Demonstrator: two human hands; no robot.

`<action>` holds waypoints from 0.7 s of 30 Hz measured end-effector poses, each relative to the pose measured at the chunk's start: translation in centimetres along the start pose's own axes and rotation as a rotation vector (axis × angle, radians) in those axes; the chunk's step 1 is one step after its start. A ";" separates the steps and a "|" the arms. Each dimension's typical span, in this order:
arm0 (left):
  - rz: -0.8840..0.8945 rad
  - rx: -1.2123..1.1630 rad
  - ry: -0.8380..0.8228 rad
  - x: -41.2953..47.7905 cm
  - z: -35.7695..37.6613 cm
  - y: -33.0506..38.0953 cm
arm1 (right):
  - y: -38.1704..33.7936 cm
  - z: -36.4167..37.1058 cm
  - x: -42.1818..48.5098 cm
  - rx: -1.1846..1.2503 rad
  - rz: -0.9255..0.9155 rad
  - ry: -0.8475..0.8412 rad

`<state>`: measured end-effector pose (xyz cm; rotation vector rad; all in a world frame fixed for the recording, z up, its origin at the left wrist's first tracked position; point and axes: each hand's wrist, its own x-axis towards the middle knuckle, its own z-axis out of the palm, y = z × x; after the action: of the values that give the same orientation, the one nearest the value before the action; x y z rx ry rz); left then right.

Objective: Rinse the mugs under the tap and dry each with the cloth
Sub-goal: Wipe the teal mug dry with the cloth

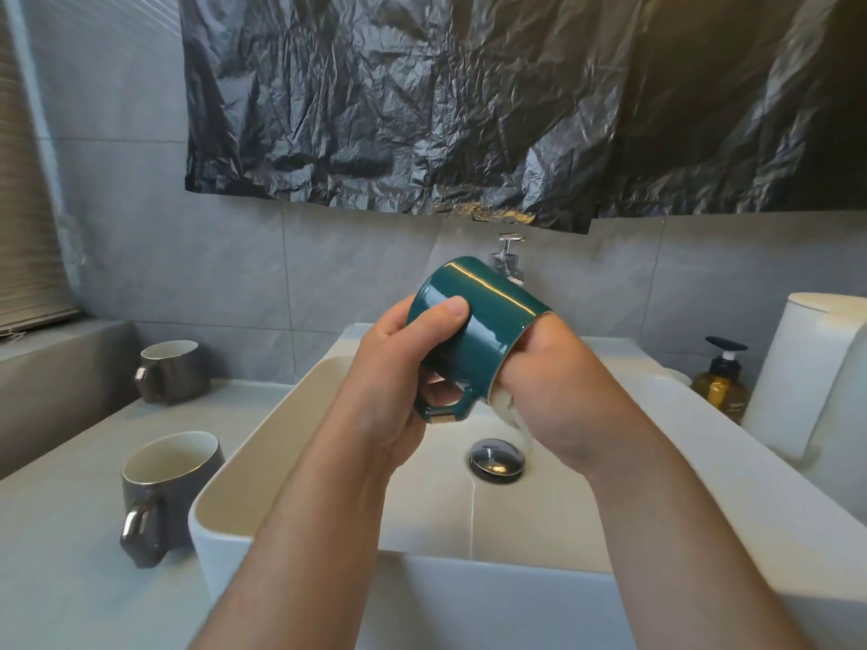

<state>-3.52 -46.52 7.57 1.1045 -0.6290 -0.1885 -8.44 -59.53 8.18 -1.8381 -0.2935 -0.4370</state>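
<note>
- Far left: window blind [28, 190] at the frame edge, above a grey ledge.
- Left counter [84, 532], far: dark grey mug [173, 370] upright, handle toward the left, pale inside.
- Left counter, near: second dark grey mug [171, 490] upright, just beside the sink's left wall, handle facing the near side, pale inside.
- Centre: white rectangular sink [291, 546], round metal drain plug [497, 460] in its floor.
- Left hand [399, 382] over the sink, wrapped around the base end of a green mug [478, 330], thumb across its side.
- Green mug is held tipped on its side above the basin, base up and to the left, mouth to the right, handle underneath.
- Right hand [553, 382] has its fingers pushed into the mug's mouth; a bit of white cloth [509, 410] shows at the rim below the hand and hangs toward the drain. Fingers are hidden inside, so the grip on the cloth cannot be judged.
- Behind the mug: chrome tap [509, 255], mostly hidden.
- Above: crumpled black plastic sheet [469, 100] across the tiled wall.
- Right counter: amber pump bottle [720, 382], then a white paper-towel roll [797, 372] at the far right.
</note>
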 end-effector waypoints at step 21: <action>0.124 0.405 0.160 0.2 0.5 -1.4 | 0.0 0.1 0.4 0.759 0.161 -0.077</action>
<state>-3.37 -47.61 6.61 1.4481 -0.6038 0.1408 -8.06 -59.48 8.32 -1.1221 -0.3072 -0.1090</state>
